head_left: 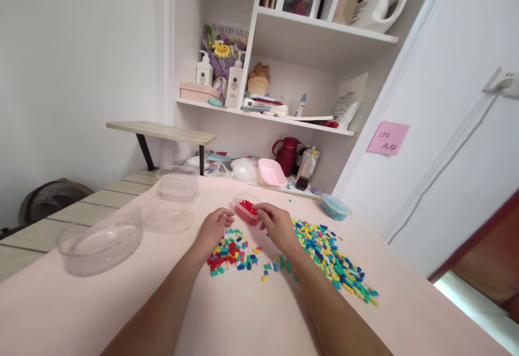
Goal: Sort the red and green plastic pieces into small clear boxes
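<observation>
A small clear container (245,216) holds red pieces (247,206) and stands on the pink tabletop in front of me. My right hand (279,227) reaches over its right rim, thumb and fingers drawn together; whatever they may hold is hidden. To the left of the container is my left hand (214,230), its fingers curled in and the contents, if any, out of sight. Just below that hand lies a small mixed pile (233,253) with many red pieces. A larger pile of blue, yellow and green pieces (330,253) spreads to the right, beside my right forearm.
Clear empty tubs (101,242) and a clear lid (168,219) occupy the left side. A tub of light blue pieces (334,208) stands at the back right. Behind are a pink basin (271,172), a red jug (287,156) and shelves. A small raised wooden shelf (162,132) is at left.
</observation>
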`<state>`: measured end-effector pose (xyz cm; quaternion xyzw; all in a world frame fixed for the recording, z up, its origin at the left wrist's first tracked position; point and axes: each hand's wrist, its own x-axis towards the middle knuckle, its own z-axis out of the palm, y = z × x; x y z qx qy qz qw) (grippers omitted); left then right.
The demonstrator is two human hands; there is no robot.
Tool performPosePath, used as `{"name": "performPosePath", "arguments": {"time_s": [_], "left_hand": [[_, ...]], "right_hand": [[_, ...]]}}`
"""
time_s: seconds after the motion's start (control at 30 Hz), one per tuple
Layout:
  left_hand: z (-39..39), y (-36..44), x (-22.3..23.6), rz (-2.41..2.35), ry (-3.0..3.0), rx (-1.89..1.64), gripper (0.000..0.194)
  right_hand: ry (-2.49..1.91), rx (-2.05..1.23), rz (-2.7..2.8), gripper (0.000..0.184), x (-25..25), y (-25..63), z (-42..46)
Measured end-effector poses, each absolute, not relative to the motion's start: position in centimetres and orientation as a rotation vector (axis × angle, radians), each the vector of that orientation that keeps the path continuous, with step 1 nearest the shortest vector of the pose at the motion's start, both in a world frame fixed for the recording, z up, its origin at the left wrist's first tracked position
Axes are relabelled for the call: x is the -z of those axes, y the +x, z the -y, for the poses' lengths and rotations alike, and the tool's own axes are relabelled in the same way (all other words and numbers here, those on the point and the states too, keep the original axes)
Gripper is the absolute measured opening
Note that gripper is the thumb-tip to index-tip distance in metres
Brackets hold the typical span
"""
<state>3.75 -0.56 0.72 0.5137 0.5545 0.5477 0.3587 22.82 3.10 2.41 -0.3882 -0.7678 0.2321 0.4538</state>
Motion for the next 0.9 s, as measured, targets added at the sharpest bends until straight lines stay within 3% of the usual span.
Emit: {"name": "performPosePath", "arguments": {"time_s": [0.27, 0.9], "left_hand": [[0.1, 3.6, -0.4, -1.403, 1.329, -1.441, 0.025], [0.2, 3.5, -0.5, -1.419, 1.326, -1.436, 0.025]], "right_hand": [[-0.859, -0.528, 2.373, 0.019, -2.6, 21.4, -1.3], [-1.035, -0.371, 2.567, 0.032, -1.6, 21.5, -2.0]]}}
